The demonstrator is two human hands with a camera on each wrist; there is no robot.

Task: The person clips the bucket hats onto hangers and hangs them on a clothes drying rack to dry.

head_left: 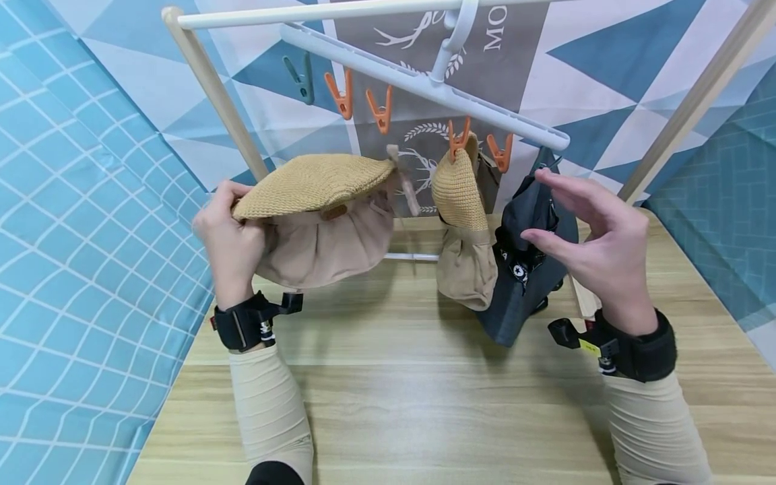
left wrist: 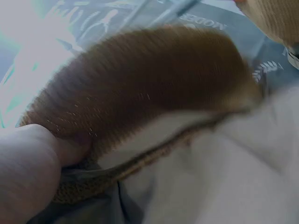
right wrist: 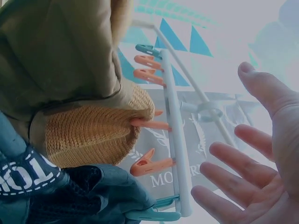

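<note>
My left hand (head_left: 227, 236) pinches the edge of a straw hat (head_left: 315, 182) that has a gathered beige cloth part and a ribbon. In the left wrist view the thumb presses on the blurred woven straw (left wrist: 154, 74). A second straw-and-cloth hat (head_left: 463, 195) hangs from an orange clothespin (head_left: 459, 138). Beside it a dark blue cloth item (head_left: 524, 249) with white lettering hangs by a teal clothespin (right wrist: 156, 212). Close to that dark item, my right hand (head_left: 606, 232) is held up with thumb and fingers spread, holding nothing.
A white hanger bar (head_left: 418, 84) hangs tilted from a wooden rack's top rail (head_left: 315, 13). Free clothespins dangle from it: a teal one (head_left: 300, 77), two orange ones to the left, and an orange one (head_left: 500, 153) at right. Below is a wooden tabletop (head_left: 424, 404).
</note>
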